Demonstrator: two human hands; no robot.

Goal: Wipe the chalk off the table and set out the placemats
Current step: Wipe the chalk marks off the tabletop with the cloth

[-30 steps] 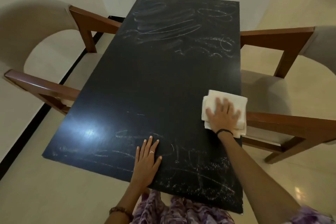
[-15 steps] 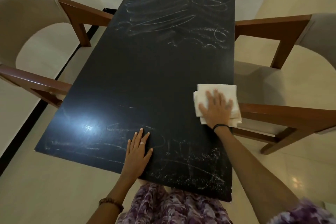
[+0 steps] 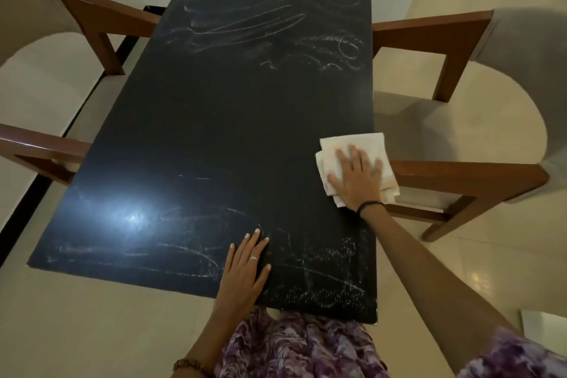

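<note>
- Dark table between two chairs; chalk scribbles at far end, more at near edge; middle band looks clean.
- Folded white cloth at right edge, partly overhanging.
- Right hand presses it flat, fingers straight, slightly apart.
- Left hand rests flat on tabletop, fingers spread.
- Cloth judged soft, light, liable to bunch; palm pressure at centre suits.
- No containers or placemats in view.

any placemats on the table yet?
No: the table holds only chalk marks, the left hand and the cloth under the right hand.
</note>
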